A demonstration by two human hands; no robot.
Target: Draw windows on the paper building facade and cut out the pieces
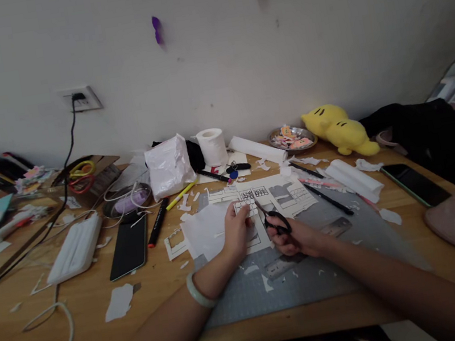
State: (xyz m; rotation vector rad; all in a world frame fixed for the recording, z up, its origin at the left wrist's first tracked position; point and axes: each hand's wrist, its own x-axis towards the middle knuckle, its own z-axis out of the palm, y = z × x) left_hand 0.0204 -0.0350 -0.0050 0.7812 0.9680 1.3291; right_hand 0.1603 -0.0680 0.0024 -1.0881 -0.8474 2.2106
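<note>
My left hand (pixel 237 229) pinches a small paper piece (pixel 245 207) printed with black outlined shapes. In my right hand (pixel 292 236) is a pair of black-handled scissors (pixel 277 222), its blades pointing up and left toward that paper piece. Whether the blades touch the paper I cannot tell. Below and behind both hands lie printed sheets (pixel 285 191) and a blank white sheet (pixel 205 231), spread over a grey cutting mat (pixel 248 300). A metal ruler (pixel 340 226) rests on the mat, partly hidden by my right hand and forearm.
Paper scraps litter the mat and wooden table (pixel 164 313). Left are a dark phone (pixel 128 248), markers (pixel 158 223) and a white cable (pixel 69 328). Behind stand a toilet roll (pixel 212 147), a metal dish (pixel 312 139) of cutouts and a yellow plush toy (pixel 339 128). Another phone (pixel 416 185) lies right.
</note>
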